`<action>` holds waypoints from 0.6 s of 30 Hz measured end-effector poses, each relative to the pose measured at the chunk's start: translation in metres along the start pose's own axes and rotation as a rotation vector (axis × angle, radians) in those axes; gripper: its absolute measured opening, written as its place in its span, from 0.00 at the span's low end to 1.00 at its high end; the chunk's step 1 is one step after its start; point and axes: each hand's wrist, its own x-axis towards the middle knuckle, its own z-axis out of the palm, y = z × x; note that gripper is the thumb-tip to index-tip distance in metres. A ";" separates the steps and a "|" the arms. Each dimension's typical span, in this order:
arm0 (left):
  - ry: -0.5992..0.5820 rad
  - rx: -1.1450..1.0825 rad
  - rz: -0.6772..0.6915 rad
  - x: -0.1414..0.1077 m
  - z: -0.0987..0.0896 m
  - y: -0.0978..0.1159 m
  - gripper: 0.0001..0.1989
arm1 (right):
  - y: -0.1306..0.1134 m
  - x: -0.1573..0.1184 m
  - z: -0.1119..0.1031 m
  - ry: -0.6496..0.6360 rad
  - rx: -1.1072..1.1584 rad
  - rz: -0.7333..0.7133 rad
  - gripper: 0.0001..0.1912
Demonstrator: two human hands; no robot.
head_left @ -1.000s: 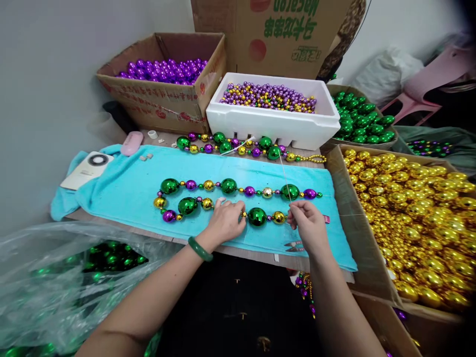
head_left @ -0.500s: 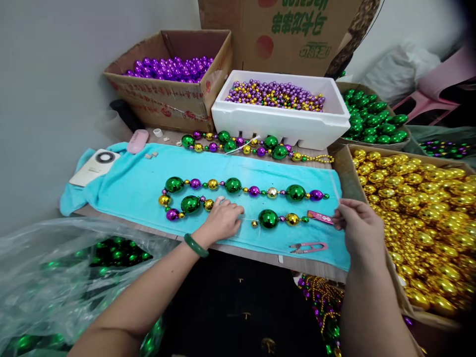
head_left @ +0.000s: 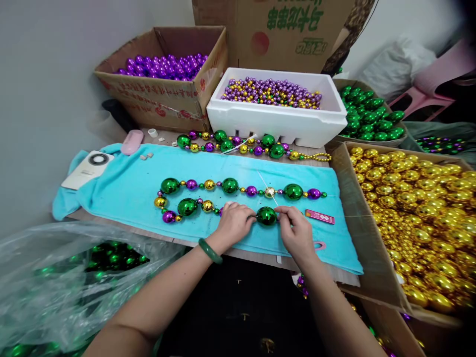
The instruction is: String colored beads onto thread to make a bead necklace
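Note:
A strand of green, gold and purple beads curves over the blue towel (head_left: 126, 183). On its lower row, my left hand (head_left: 235, 221), with a green bangle at the wrist, is closed over small beads just left of a large green bead (head_left: 267, 216). My right hand (head_left: 295, 229) pinches a thin white strip (head_left: 267, 184) at that bead's right side. The pink packet (head_left: 320, 216) lies flat to the right of my right hand. Behind that hand, the pink snips (head_left: 320, 245) are mostly hidden.
A finished-looking bead strand (head_left: 226, 145) lies behind the towel, by a white foam box (head_left: 275, 121) of small beads. Cardboard boxes hold purple beads (head_left: 163, 67), green beads (head_left: 368, 116) and gold beads (head_left: 420, 213). A white device (head_left: 87, 170) and pink case (head_left: 132, 142) sit left.
My right hand has let go of the pink packet and moved left to the large green bead, where a white strip now shows. My left hand has closed its fingers near that bead.

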 end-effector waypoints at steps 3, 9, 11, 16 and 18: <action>-0.024 -0.099 -0.017 0.004 -0.004 -0.002 0.10 | -0.001 0.002 0.006 -0.073 -0.088 -0.102 0.12; 0.059 -0.373 -0.108 0.005 -0.019 -0.011 0.09 | -0.004 0.006 0.014 -0.230 -0.293 -0.166 0.17; 0.103 -0.389 -0.138 0.004 -0.023 -0.014 0.09 | -0.006 0.007 0.013 -0.246 -0.317 -0.170 0.16; 0.256 -0.469 -0.228 0.004 -0.029 -0.024 0.07 | -0.007 0.007 0.008 -0.238 -0.331 -0.158 0.16; 0.334 -0.522 -0.249 0.004 -0.030 -0.029 0.07 | -0.005 0.006 0.007 -0.232 -0.325 -0.144 0.16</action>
